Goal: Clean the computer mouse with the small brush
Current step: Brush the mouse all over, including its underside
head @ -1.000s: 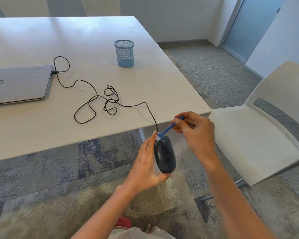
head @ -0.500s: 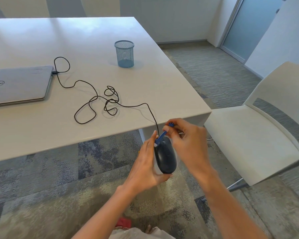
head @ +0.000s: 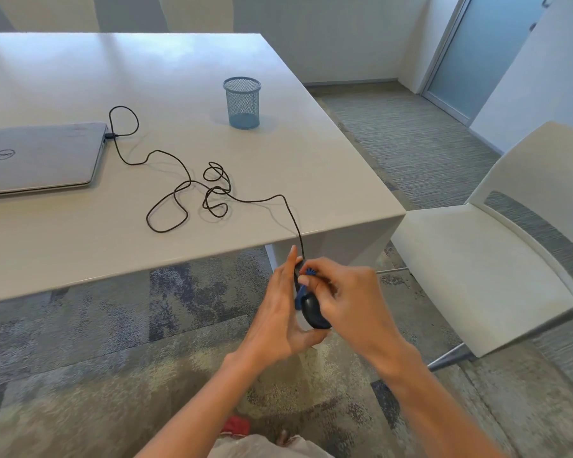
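Closed laptop (head: pixel 37 157) on the left of the desk (head: pixel 179 67), its cable (head: pixel 179 190) looping right past a mesh cup (head: pixel 242 102) and off the edge. Below that edge, the left hand (head: pixel 278 315) cradles the dark mouse (head: pixel 315 310) in mid-air, fingers wrapped on it. The right hand (head: pixel 348 302) pinches the blue brush (head: pixel 303 285), fingers clamped, against the mouse. White chair (head: pixel 477 259) on the right.

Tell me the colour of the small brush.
Blue; the small brush shows in the head view, against the dark mouse.

Closed laptop (head: pixel 37 157), mesh cup (head: pixel 242 102), white chair (head: pixel 483 259)
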`<control>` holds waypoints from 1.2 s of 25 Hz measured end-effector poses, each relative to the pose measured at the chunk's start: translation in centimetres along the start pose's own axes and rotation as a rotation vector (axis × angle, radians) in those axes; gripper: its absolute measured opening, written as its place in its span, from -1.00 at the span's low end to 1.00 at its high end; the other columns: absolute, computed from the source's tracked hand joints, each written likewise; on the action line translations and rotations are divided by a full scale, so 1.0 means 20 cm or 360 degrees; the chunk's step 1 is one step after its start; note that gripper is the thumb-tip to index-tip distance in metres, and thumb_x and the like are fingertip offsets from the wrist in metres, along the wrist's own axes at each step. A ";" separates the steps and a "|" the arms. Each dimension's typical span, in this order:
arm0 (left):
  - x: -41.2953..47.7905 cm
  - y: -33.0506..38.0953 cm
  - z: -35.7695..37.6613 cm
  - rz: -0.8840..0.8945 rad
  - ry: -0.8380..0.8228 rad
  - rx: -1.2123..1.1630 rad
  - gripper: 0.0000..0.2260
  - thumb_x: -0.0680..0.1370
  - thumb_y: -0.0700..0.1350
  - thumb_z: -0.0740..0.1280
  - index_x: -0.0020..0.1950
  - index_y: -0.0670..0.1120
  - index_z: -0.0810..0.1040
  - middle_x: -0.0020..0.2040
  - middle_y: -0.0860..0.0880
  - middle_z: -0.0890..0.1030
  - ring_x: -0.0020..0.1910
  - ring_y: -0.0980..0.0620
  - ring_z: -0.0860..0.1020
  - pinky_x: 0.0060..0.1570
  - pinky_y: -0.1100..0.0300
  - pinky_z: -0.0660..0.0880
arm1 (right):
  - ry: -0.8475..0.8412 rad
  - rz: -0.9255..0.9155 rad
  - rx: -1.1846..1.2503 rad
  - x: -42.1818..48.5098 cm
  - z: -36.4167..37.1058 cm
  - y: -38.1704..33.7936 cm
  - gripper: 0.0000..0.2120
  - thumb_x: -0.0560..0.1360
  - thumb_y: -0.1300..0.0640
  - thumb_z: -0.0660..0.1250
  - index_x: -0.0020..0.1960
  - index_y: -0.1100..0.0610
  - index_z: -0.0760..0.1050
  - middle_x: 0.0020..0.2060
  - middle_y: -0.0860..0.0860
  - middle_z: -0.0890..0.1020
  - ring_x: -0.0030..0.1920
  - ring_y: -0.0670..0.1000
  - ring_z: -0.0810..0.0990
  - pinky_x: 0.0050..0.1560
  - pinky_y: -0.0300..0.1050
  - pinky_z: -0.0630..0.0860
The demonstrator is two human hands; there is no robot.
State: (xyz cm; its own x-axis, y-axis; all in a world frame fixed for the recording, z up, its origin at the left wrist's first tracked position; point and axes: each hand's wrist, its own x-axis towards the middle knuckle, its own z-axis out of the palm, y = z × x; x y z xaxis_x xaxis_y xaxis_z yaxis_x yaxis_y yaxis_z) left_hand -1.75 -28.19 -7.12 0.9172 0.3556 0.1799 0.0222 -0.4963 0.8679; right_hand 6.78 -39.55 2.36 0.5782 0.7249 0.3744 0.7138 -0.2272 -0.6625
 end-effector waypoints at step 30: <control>0.02 -0.01 0.04 0.0022 0.0070 0.0171 0.12 0.28 0.12 0.62 0.62 0.13 -0.06 0.45 0.14 0.17 0.44 0.16 0.23 0.25 0.58 0.18 | 0.0122 0.0005 0.0259 0.06 -0.24 0.18 -0.89 0.50 0.14 0.43 0.01 0.09 0.66 -0.15 -0.05 0.75 -0.10 -0.09 0.73 -0.05 -0.04 0.67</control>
State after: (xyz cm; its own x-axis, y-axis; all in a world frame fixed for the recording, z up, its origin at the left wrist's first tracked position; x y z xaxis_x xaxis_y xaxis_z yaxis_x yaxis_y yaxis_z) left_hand -1.14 -28.68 -7.57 0.8995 0.3811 0.2137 0.0541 -0.5825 0.8110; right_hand 11.86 -42.59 3.59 0.6133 0.6713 0.4162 0.6421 -0.1168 -0.7577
